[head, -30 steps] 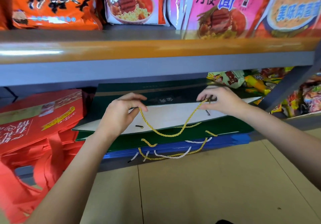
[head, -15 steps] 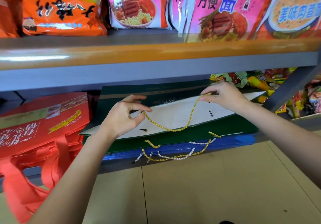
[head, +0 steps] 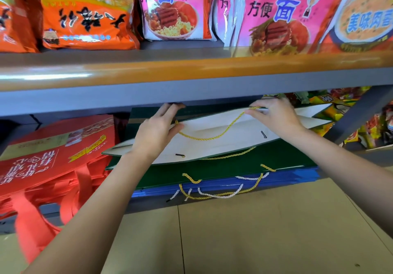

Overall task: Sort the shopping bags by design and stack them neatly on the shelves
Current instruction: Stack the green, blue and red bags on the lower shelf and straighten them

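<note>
Here 2 hands, left hand (head: pixel 156 132) and right hand (head: pixel 274 115), hold green bag (head: pixel 212 131).

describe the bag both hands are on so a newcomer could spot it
Under the orange-edged shelf, on the flat stack of green and blue paper bags, it lies topmost. Only this green paper bag gapes open, showing a white interior and yellow rope handle.

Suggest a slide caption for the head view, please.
Both hands, left and right, hold the top green bag open by its mouth, over blue bags.
</note>
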